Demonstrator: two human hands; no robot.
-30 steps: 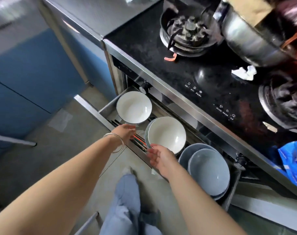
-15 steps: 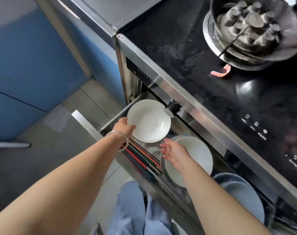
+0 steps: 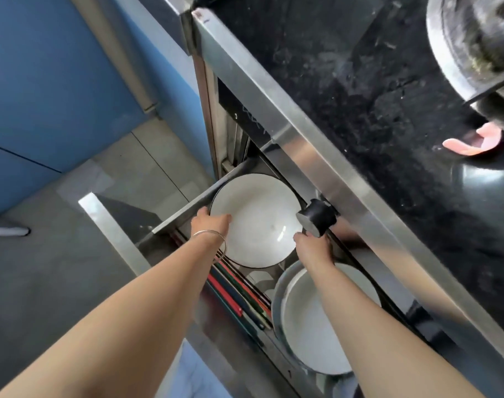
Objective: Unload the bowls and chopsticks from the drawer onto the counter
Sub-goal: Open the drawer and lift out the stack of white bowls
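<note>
A white bowl with a dark rim [image 3: 259, 216] sits at the far end of the open steel drawer [image 3: 176, 216]. My left hand [image 3: 209, 225], a bangle on its wrist, grips the bowl's left rim with the thumb inside. My right hand [image 3: 312, 248] holds the right rim, its fingers partly hidden under a black stove knob [image 3: 317, 216]. A second white bowl [image 3: 308, 334] lies nearer me under my right forearm. Red, green and dark chopsticks [image 3: 239, 294] lie along the drawer's front edge.
The steel front edge of the stove [image 3: 317, 139] overhangs the drawer, with the black cooktop [image 3: 360, 81] above it. A burner [image 3: 475, 38] sits at the top right and a pink hook-shaped piece [image 3: 472, 142] beside it. Blue cabinets [image 3: 44, 81] and grey floor lie to the left.
The view has closed in on the drawer. My right hand has moved from the nearer bowl to the far bowl's right rim. My left hand has moved further onto that bowl's left rim.
</note>
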